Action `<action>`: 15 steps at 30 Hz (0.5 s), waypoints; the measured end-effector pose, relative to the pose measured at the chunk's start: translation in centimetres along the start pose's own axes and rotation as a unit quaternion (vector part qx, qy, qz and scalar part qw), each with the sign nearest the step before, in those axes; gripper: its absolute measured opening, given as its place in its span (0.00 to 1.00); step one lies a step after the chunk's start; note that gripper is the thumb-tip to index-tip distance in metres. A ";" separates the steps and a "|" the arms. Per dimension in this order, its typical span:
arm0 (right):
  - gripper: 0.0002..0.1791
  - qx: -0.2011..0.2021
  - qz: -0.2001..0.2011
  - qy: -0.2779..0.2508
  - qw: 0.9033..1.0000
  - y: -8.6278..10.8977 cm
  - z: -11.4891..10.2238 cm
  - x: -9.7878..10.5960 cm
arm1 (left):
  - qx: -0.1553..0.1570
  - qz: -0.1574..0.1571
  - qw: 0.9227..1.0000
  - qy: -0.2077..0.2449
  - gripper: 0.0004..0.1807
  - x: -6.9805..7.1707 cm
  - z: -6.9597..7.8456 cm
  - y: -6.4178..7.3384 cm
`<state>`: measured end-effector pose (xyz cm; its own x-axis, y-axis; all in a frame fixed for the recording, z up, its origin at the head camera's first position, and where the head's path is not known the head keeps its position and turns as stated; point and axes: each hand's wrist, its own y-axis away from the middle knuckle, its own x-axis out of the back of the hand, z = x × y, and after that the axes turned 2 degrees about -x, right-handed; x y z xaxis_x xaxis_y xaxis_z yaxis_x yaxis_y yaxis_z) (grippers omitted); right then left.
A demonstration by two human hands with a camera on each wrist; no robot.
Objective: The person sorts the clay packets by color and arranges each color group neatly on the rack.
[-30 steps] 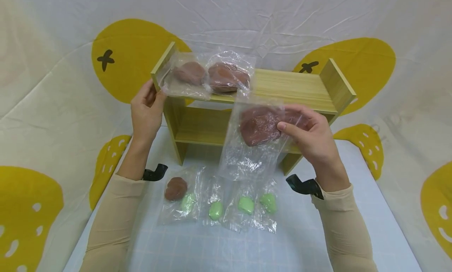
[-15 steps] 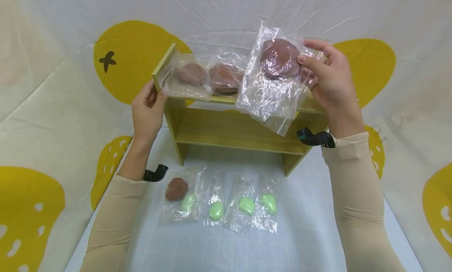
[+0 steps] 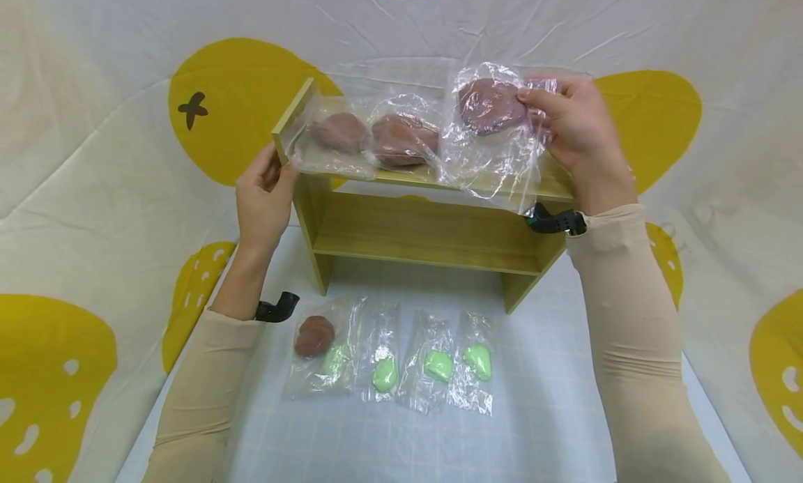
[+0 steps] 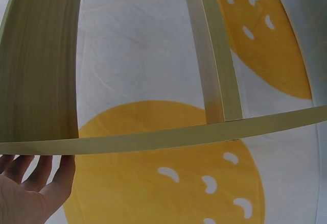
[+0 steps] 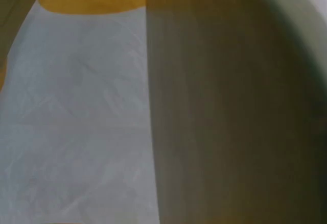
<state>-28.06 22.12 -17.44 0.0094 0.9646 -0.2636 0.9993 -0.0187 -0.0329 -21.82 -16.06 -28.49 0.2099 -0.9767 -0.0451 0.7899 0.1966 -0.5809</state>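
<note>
In the head view, my right hand pinches the edge of a clear plastic bag holding a flat brown lump. It holds this bag over the right part of the wooden shelf's top board, with its lower end hanging past the front edge. Two more bagged brown lumps lie there: one on the left, one in the middle. My left hand grips the shelf's left side panel; the left wrist view shows its fingertips against the panel's outer face. The right wrist view shows no hand, only dim wood.
On the pale table before the shelf lie several clear bags. The leftmost has a brown lump by a green one; others hold green lumps. A cloth with yellow shapes hangs behind.
My right hand has raised its bag from in front of the shelf to above the top board, then shifted it slightly left. The left hand stays at the side panel.
</note>
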 end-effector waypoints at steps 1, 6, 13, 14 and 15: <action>0.13 -0.006 0.005 0.010 1.000 -0.2 0.1 0.1 | 0.000 0.000 1.000 -0.001 0.21 0.0 0.0 0.0; 0.16 -0.031 0.035 0.076 0.996 -1.0 0.9 0.1 | 0.001 -0.001 1.000 -0.004 0.22 0.0 -0.1 0.0; 0.34 -0.045 0.038 0.180 0.982 -1.0 1.5 0.1 | -0.001 -0.004 1.000 -0.005 0.22 0.1 -0.1 0.0; 0.38 -0.047 0.034 0.198 0.978 -1.0 1.4 0.1 | -0.001 -0.004 1.000 -0.004 0.22 0.1 -0.1 0.0; 0.40 -0.048 0.032 0.224 0.973 -0.9 1.4 0.1 | 0.000 -0.003 1.000 -0.003 0.22 0.1 -0.1 0.0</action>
<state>-29.04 21.88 -18.80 0.0647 0.9804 0.1861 0.9948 -0.0780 0.0649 -21.89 -16.19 -28.56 0.2095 -0.9771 -0.0362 0.7916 0.1912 -0.5804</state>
